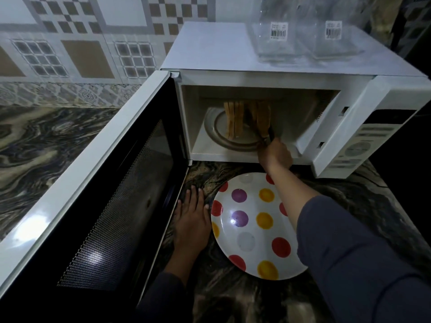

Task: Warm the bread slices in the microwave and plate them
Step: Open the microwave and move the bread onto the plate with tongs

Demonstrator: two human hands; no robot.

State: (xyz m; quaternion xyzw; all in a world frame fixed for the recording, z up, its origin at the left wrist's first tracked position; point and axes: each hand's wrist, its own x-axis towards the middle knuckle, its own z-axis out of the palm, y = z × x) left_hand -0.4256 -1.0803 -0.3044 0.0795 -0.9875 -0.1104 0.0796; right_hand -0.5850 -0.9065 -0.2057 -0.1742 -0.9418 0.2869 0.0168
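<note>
The white microwave stands with its door swung wide to the left. Inside, bread slices stand upright on the glass turntable. My right hand reaches into the cavity and grips dark tongs, whose tips close around a slice on the right of the stack. My left hand lies flat on the counter, fingers spread, just left of the plate. A white plate with red, yellow and purple dots sits on the counter in front of the microwave with nothing on it.
Two clear plastic containers with barcode labels stand on top of the microwave. The marble-patterned counter stretches left of the door. A tiled wall runs behind. The control panel is at the microwave's right.
</note>
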